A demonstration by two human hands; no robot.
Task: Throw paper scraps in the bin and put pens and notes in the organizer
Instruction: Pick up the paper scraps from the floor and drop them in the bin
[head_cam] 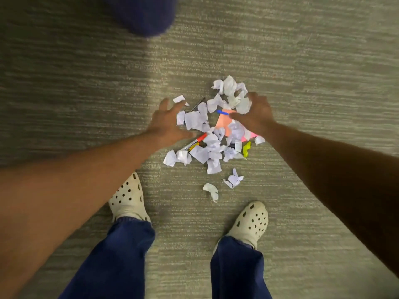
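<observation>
Paper scraps [212, 145], white and crumpled, lie heaped on the carpet [302, 83] in front of the person's feet. Among them sit an orange note [224, 123] near the middle of the heap, a pink note [248, 137] peeking out at its right edge and a yellow scrap [246, 148] just below that. A red-capped pen [197, 140] pokes out at the heap's left side, a blue pen [222, 112] lies across the top of the orange note, and a thin dark pen [197, 104] lies at the upper left. Two loose scraps [234, 180] rest apart from the heap, nearer the feet.

The left hand [167, 121] is spread wide, fingers splayed, at the heap's left edge with fingertips touching or just above the outer scraps; it holds nothing. The right hand [255, 113] is curled over the upper right of the heap, fingers closing around a white crumpled scrap [243, 105], thumb reaching toward the blue pen.

Both bare forearms reach down from the lower corners. Below stand cream clogs [129, 198] and dark blue trousers [116, 262]. A blurred dark blue shape [144, 14] sits at the top edge.
</observation>
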